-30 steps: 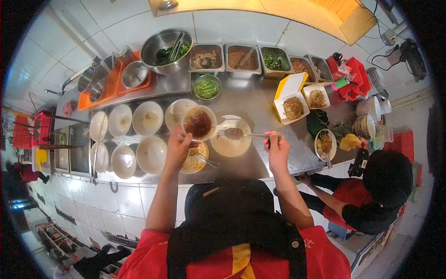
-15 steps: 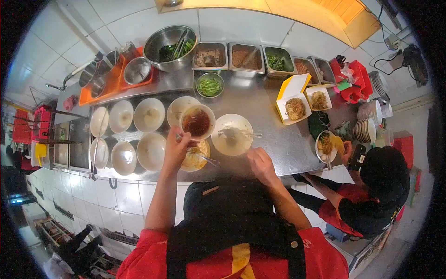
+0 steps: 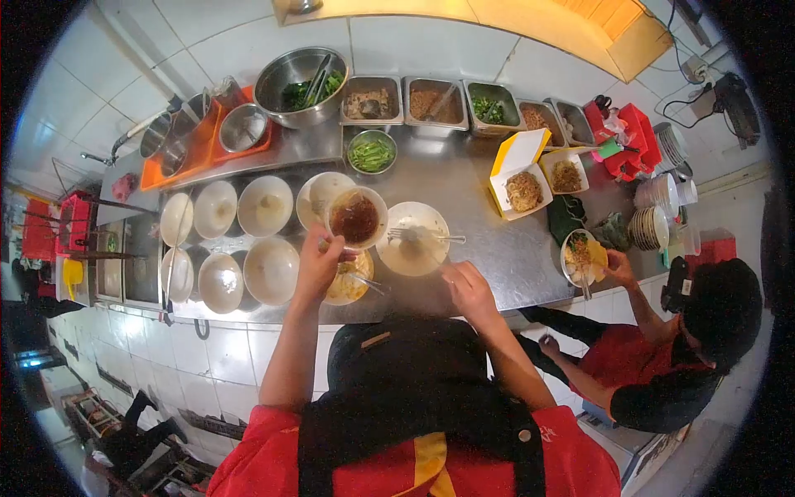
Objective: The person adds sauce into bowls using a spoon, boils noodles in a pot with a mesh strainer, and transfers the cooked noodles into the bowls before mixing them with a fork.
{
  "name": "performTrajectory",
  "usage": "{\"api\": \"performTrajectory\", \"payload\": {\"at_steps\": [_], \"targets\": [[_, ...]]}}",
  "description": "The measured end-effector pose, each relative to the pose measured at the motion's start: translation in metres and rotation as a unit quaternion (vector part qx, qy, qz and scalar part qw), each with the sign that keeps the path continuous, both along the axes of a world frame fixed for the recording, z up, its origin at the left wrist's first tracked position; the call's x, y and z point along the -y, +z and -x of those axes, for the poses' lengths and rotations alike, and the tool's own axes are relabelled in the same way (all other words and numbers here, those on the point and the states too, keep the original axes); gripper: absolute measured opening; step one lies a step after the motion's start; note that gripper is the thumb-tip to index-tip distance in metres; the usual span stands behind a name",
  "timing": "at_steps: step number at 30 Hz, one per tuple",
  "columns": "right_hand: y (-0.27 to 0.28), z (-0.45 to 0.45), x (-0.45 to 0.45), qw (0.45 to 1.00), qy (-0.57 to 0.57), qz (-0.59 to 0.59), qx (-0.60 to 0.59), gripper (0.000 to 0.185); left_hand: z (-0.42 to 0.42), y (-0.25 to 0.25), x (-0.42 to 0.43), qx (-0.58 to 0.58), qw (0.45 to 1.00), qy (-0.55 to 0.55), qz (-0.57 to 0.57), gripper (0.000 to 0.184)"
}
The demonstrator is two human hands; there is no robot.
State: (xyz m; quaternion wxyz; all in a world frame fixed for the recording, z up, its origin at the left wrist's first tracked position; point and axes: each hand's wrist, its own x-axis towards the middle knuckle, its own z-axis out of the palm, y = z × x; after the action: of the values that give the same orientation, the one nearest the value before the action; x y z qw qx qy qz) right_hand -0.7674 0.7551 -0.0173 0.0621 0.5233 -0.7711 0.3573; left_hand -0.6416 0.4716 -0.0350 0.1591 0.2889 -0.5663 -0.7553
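My left hand (image 3: 321,263) is closed on the rim of a small white bowl of dark red-brown sauce (image 3: 356,217), lifted above the counter and overlapping another bowl. Just right of it stands a wide white bowl (image 3: 402,263) with a little pale liquid and a fork (image 3: 443,239) lying across it. My right hand (image 3: 472,291) is at that bowl's lower right edge, fingers pinched together; whatever they hold, if anything, is too thin to make out. Partly behind my left wrist is a bowl with yellow contents (image 3: 344,291), a metal utensil resting in it.
White bowls (image 3: 269,269) stand in two rows at left. Along the back are a steel bowl of greens (image 3: 290,62), metal food pans (image 3: 435,99) and green vegetables (image 3: 370,154). Noodle boxes (image 3: 523,190) sit at right, where a co-worker (image 3: 662,348) handles a food bowl (image 3: 580,257).
The sauce bowl has shifted slightly right in my left hand. My right hand stays by the wide bowl. The co-worker has leaned away to the right, one hand drawn back from the counter.
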Motion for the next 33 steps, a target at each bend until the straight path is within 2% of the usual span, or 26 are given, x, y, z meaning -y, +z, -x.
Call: {"api": "performTrajectory", "payload": {"at_steps": [5,12,15,17,18,20,23,30,32,33], "targets": [[0.017,-0.006,-0.006,0.994,-0.08,0.067,0.037,0.013,0.006,-0.007,-0.003,0.021,1.0,-0.014,0.002,0.017],[0.046,-0.013,0.004,0.984,-0.098,0.138,0.061,0.009,0.013,-0.009,-0.019,-0.003,0.998,-0.058,0.024,0.019],[0.044,-0.018,0.016,0.975,-0.116,0.144,0.126,0.006,0.013,-0.01,-0.027,-0.01,0.996,-0.085,0.025,0.02],[0.033,-0.018,0.024,0.952,-0.152,0.156,0.216,0.012,0.013,0.0,-0.036,-0.02,0.995,-0.097,0.016,0.021],[0.03,-0.017,0.027,0.952,-0.151,0.156,0.216,0.012,0.013,0.0,-0.04,-0.02,0.995,-0.096,0.017,0.021],[0.024,-0.015,0.031,0.918,-0.201,0.15,0.309,0.02,0.011,0.0,-0.045,-0.024,0.993,-0.106,0.035,0.022],[0.013,-0.011,0.032,0.899,-0.2,0.166,0.354,0.023,0.011,-0.003,-0.05,-0.028,0.994,-0.106,0.023,0.021],[0.009,-0.011,0.031,0.884,-0.212,0.175,0.377,0.024,0.011,0.001,-0.05,-0.03,0.992,-0.12,0.02,0.02],[0.008,-0.01,0.03,0.88,-0.219,0.162,0.389,0.024,0.011,-0.008,-0.05,-0.05,0.986,-0.121,0.106,0.02],[0.008,-0.01,0.031,0.88,-0.22,0.163,0.389,0.024,0.011,-0.016,-0.048,-0.05,0.986,-0.122,0.106,0.02]]}}
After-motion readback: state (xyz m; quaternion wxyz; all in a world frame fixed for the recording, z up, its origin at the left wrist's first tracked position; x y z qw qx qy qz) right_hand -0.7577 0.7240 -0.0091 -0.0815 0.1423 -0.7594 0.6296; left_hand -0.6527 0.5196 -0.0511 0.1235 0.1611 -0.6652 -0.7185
